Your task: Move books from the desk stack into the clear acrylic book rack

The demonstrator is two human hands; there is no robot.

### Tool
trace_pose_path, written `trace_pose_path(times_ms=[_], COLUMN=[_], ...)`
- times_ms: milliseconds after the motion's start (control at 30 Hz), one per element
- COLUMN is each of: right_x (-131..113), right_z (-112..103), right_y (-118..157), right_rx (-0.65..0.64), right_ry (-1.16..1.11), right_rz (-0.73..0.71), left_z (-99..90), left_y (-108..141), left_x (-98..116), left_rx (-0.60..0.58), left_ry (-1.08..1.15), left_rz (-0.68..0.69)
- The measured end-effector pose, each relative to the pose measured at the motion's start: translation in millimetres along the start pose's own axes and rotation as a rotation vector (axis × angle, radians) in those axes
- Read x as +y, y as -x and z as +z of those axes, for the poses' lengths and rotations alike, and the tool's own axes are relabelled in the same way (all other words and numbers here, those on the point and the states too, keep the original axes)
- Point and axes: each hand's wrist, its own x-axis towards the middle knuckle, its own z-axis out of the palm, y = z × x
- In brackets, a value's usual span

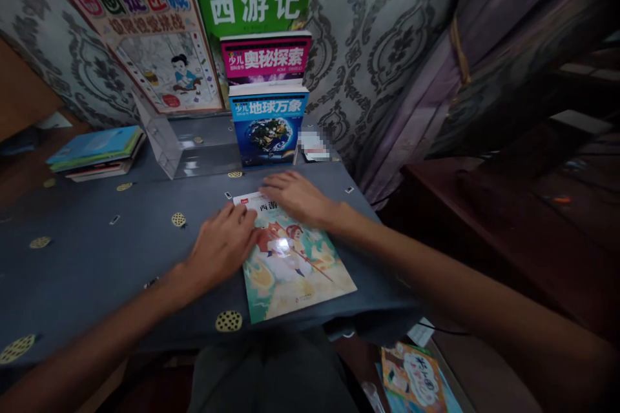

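A glossy paperback [298, 264] with a teal-and-cream cartoon cover lies flat on a grey dotted tablecloth [82, 284], the left hand [220, 248] and right hand [295, 197] open, fingers spread on its upper edge, pinching nothing, near an upright blue globe-covered book [268, 126]

A home; damask wallpaper [382, 58], draped curtain [411, 110], children's books [290, 264] on a table [97, 258]
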Motion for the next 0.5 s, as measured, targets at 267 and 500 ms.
trace_pose_path(times_ms=[267, 500], right_x=[-42.9, -60.4], right_z=[24.7, 25.4], right_y=[32.2, 103.8], right_rx=[0.059, 0.162], right_ry=[-0.124, -0.162], right_rz=[0.258, 0.432], left_z=[48.0, 53.7], left_y=[-10.6, -6.1], left_x=[-33.4, -34.3], left_rx=[0.085, 0.112], left_ry=[0.181, 0.23], left_rz=[0.041, -0.011])
